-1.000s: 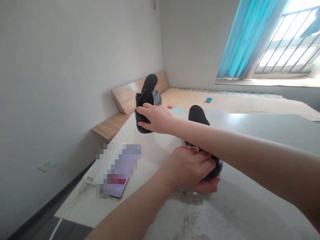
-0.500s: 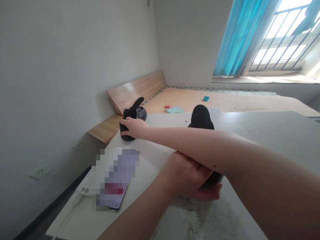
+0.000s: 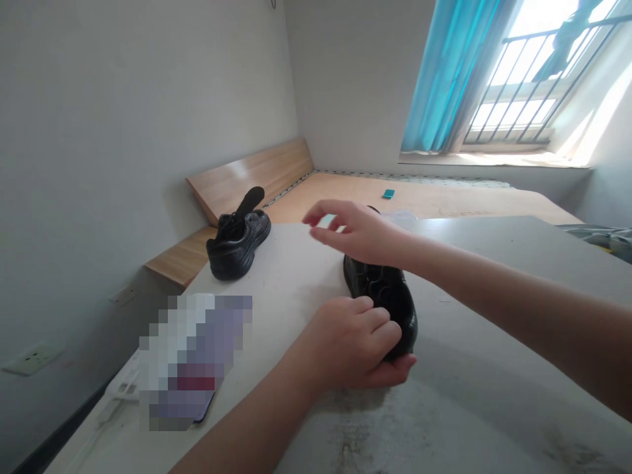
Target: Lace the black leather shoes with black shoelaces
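While my left hand (image 3: 355,342) is clamped on the heel end of a black, glossy, low-cut shoe (image 3: 378,289), its fingers are folded over the collar and its lowest digit lies along the outside of the heel. My right hand (image 3: 363,230) grips nothing: its fingers are parted, loosely curved and directed left. It overlaps the shoe's far end in view; I cannot tell whether the wrist touches it.

Key relation: the gripped shoe lies below and to the near side of my right fingers, on the white, stained tabletop (image 3: 494,296). Its long axis runs near to far, with the toe angled slightly left. The left hand is nearer the heel; the right hand is nearer the toe. Its upper is smooth and its mouth dark; my right hand hides part of the front.

Farther left, well apart from both hands, a matching black leather-look shoe (image 3: 237,247) rests upright near the table's left edge. Its heel is near left, its toe far right, and a dark rounded flap (image 3: 253,199) rises from its opening.
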The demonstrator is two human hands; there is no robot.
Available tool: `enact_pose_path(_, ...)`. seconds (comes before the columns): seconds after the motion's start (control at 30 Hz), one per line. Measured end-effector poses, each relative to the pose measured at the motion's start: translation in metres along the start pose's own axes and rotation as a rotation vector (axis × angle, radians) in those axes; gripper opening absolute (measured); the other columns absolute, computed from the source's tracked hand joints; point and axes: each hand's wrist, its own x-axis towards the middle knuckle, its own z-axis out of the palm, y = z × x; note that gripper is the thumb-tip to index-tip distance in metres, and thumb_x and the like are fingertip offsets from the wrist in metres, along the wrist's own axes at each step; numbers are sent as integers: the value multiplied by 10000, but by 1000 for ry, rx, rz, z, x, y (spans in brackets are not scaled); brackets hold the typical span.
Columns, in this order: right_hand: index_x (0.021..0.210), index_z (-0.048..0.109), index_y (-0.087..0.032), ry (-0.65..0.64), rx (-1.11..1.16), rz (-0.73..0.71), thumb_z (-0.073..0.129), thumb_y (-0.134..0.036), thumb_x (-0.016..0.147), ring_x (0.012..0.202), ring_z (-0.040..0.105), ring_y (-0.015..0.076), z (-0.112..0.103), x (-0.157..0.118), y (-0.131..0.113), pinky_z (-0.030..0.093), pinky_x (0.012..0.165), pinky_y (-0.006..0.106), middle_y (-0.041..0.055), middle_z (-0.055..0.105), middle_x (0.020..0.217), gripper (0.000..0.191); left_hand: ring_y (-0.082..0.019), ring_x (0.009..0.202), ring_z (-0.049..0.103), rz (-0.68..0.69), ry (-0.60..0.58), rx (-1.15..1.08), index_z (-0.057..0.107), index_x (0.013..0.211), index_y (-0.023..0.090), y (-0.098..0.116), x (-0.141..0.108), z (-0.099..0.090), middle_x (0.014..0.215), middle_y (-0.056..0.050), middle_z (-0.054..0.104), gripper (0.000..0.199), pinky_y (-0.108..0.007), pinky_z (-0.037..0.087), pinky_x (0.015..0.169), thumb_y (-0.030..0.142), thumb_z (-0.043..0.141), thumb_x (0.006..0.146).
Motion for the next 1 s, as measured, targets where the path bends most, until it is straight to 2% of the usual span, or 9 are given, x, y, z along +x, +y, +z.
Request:
enact_pose_path(0.2, 1003, 652, -188, 262, -39, 115, 512, -305, 928, 975, 610, 221, -33, -107, 50, 531, 804, 392, 94, 653, 1032, 198, -132, 514, 432, 45, 41, -108, 522, 572, 181, 26, 8, 0, 544, 15, 516, 447, -308, 271, 442, 421, 535, 948)
enact_pose_path(0.33, 1161, 625, -239, -66, -198, -13, 647, -497, 854, 1321, 410, 308, -36, -147, 34, 384, 1094, 533, 114, 526, 1335, 402, -130, 510, 446, 82, -49, -333, 587, 647, 179, 44, 7, -6, 556, 17, 562, 402, -308, 323, 450, 346, 468, 993)
enact_pose_path(0.5, 1048, 644, -230, -354, -277, 2, 795, -605, 638, 1348, 382, 367, -39, -159, 9, 451, 1065, 527, 123, 495, 1387, 576, -105, 625, 585, 97, -79, -706, 634, 1053, 169, 48, 4, -9, 850, 22, 756, 166, -247, 490, 587, 221, 493, 981)
enact_pose_path(0.57, 973, 663, -249, -365, -290, -18, 797, -461, 689, 1363, 374, 350, -38, -161, 5, 450, 1072, 515, 96, 521, 1363, 379, -113, 637, 601, -11, 73, -728, 635, 1012, 183, 45, 4, -9, 819, 11, 744, 143, -251, 513, 619, 233, 515, 951)
enact_pose_path(0.67, 790, 649, -259, -348, -233, -52, 682, -238, 784, 1317, 445, 291, -36, -163, 3, 253, 1203, 541, 42, 615, 1192, 39, -150, 749, 603, -429, 253, -571, 617, 970, 241, 40, 4, -9, 831, -5, 673, 102, -280, 518, 692, 215, 550, 897)
enact_pose_path(0.77, 855, 620, -258, -315, 6, 27, 567, -168, 838, 1243, 538, 241, -35, -164, 7, -13, 1234, 568, 6, 667, 1074, 105, -224, 1092, 566, -800, 139, -504, 524, 1179, 291, 31, 1, -6, 1162, -46, 600, 273, -380, 494, 911, 283, 547, 907)
enact_pose_path(0.8, 897, 598, -261, -290, 155, 94, 529, -189, 878, 1159, 601, 220, -36, -165, 9, 24, 1234, 566, 1, 683, 1033, 102, -250, 1199, 521, -859, 92, -539, 480, 1241, 303, 28, -1, -4, 1265, -56, 557, 324, -425, 465, 980, 341, 530, 924)
enact_pose_path(0.9, 857, 498, -277, -112, 724, 302, 422, -390, 976, 664, 669, 185, -44, -164, 22, 429, 1066, 508, -36, 619, 650, 181, -288, 1292, 485, -915, -45, -725, 457, 1277, 329, 21, -5, 4, 1362, -54, 532, 351, -493, 438, 1035, 455, 479, 950)
enact_pose_path(1.0, 725, 342, -268, 111, 1041, 428, 439, -497, 941, 314, 325, 119, -59, -160, 39, 545, 638, 370, -112, 241, 427, 329, -303, 1213, 570, -865, -103, -843, 561, 1209, 312, 20, -7, 9, 1278, -59, 620, 325, -499, 472, 1011, 481, 457, 952)
